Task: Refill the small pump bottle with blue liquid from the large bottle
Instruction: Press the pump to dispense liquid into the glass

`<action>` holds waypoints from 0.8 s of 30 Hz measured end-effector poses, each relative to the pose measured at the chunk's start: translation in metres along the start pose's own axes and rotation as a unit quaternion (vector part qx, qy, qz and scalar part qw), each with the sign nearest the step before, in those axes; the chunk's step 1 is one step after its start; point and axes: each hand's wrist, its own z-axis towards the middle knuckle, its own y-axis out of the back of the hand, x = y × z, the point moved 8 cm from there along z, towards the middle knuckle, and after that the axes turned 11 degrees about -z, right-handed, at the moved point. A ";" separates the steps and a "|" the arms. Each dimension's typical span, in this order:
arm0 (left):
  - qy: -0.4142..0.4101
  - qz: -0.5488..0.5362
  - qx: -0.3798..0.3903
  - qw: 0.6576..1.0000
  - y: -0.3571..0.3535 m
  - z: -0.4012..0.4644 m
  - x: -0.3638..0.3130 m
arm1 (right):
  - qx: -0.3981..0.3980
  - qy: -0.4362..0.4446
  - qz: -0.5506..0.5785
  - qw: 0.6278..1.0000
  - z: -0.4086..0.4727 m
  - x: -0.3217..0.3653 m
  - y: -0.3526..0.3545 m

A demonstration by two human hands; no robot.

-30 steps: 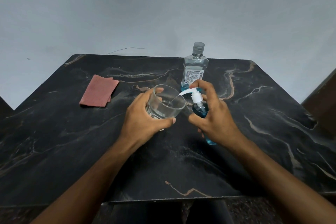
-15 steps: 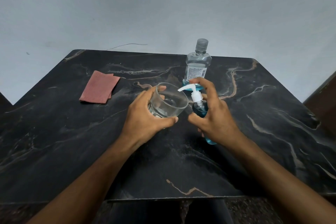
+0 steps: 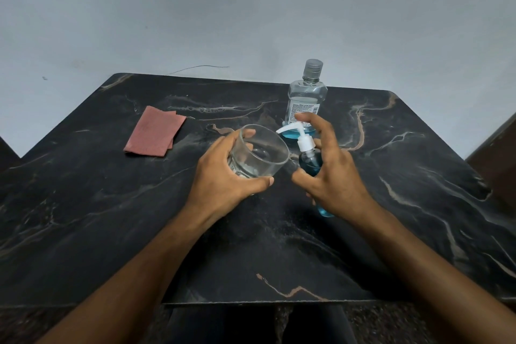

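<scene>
My right hand [image 3: 332,176] grips the small pump bottle [image 3: 310,160], which holds blue liquid and has a white pump head; my index finger rests on top of the pump. Its nozzle points left over the rim of a clear glass [image 3: 258,155]. My left hand [image 3: 226,176] holds that glass, tilted toward the bottle. Behind both stands the large clear bottle [image 3: 306,97], capped, upright, with a little blue liquid at its bottom.
A folded reddish cloth [image 3: 155,131] lies on the dark marble table [image 3: 111,218] at the back left. A grey wall rises behind the table. Dark furniture edges show at the far right [image 3: 499,153].
The pump head has risen and my right index finger has lifted with it. Both hands and the glass stay in nearly the same place; the view has shifted slightly.
</scene>
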 end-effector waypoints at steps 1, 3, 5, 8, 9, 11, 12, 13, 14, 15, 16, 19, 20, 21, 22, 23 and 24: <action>0.001 0.000 -0.001 1.000 0.000 0.000 0.000 | 0.000 0.001 -0.001 1.000 0.000 0.000 0.000; 0.002 -0.001 -0.002 1.000 0.000 0.000 0.000 | -0.001 0.004 0.001 1.000 -0.001 0.001 0.002; 0.005 -0.001 -0.002 1.000 0.001 0.000 0.000 | -0.001 0.009 -0.008 1.000 0.000 0.002 0.002; 0.005 0.011 -0.004 1.000 0.002 0.000 0.001 | -0.002 0.014 -0.013 1.000 -0.001 0.003 0.003; 0.005 0.013 -0.005 1.000 0.002 0.001 0.001 | -0.005 0.015 -0.015 1.000 -0.001 0.003 0.003; 0.004 0.016 -0.007 1.000 0.002 0.001 0.001 | -0.009 0.015 -0.017 1.000 -0.001 0.002 0.003; 0.004 0.018 -0.007 1.000 0.002 0.001 0.001 | -0.007 0.015 -0.017 1.000 0.000 0.002 0.002; 0.003 0.019 -0.006 1.000 0.002 0.001 0.001 | -0.002 0.014 -0.016 1.000 0.000 0.001 0.001; 0.003 0.020 -0.006 1.000 0.002 0.001 0.001 | 0.003 0.013 -0.013 1.000 0.000 0.001 0.000; 0.002 0.020 -0.005 1.000 0.002 0.001 0.000 | 0.007 0.012 -0.009 1.000 0.000 0.000 0.000; 0.001 0.021 -0.005 1.000 0.002 0.001 0.000 | 0.006 0.013 -0.007 1.000 -0.001 0.000 0.000; 0.000 0.018 -0.006 1.000 0.002 0.001 0.000 | -0.002 0.013 -0.009 1.000 -0.002 0.000 0.001; 0.002 0.016 -0.006 1.000 0.002 0.000 0.001 | -0.004 0.013 -0.009 1.000 -0.002 0.000 0.001; 0.002 0.015 -0.006 1.000 0.002 0.000 0.001 | -0.007 0.014 -0.009 1.000 -0.002 0.000 0.001; 0.002 0.013 -0.006 1.000 0.002 0.000 0.002 | -0.008 0.016 -0.007 1.000 -0.002 0.001 0.001; 0.003 0.013 -0.007 1.000 0.002 0.000 0.002 | -0.008 0.017 -0.004 1.000 -0.002 0.001 0.000; 0.003 0.013 -0.006 1.000 0.002 0.001 0.002 | -0.006 0.018 0.000 1.000 -0.002 0.001 -0.001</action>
